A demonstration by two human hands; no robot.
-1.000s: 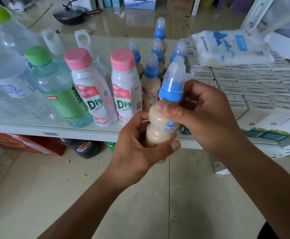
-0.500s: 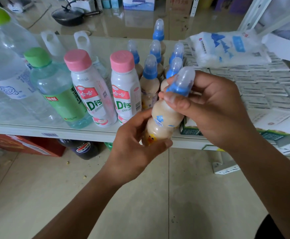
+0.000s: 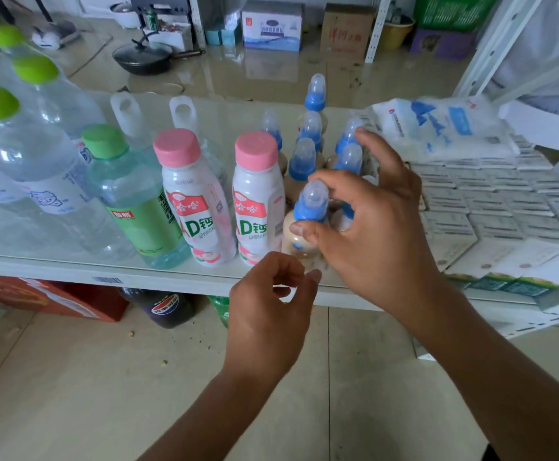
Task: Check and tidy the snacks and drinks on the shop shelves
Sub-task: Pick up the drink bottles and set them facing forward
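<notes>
— What stands at the left of the shelf (image 3: 55, 271)?

— Big water bottles (image 3: 22, 168) with lime caps, then a green-capped bottle (image 3: 131, 201), then two pink-capped milk drinks (image 3: 191, 207). All are upright along the front edge with their labels facing out. That stretch looks finished.

— And the person's hands?

— The left hand (image 3: 268, 314) hangs just below the shelf edge, its fingers loosely curled with nothing in them. Just right of the pink caps the small bottle (image 3: 309, 211) stands upright at the shelf front. Its base seems to be down on the shelf, though blur makes that hard to confirm. The right hand (image 3: 378, 234) has thumb and forefinger curled round the bottle's neck, and its other fingers are spread wide above the other little bottles (image 3: 303, 158) behind.

— So how far along is the tidying?

— This bottle looks as good as placed, and only letting go remains. The little bottles behind stand in loose rows and may want squaring. Further right, a white bag (image 3: 438, 128) lies across flat boxes (image 3: 504, 201), and that end probably has yet to be checked.
</notes>
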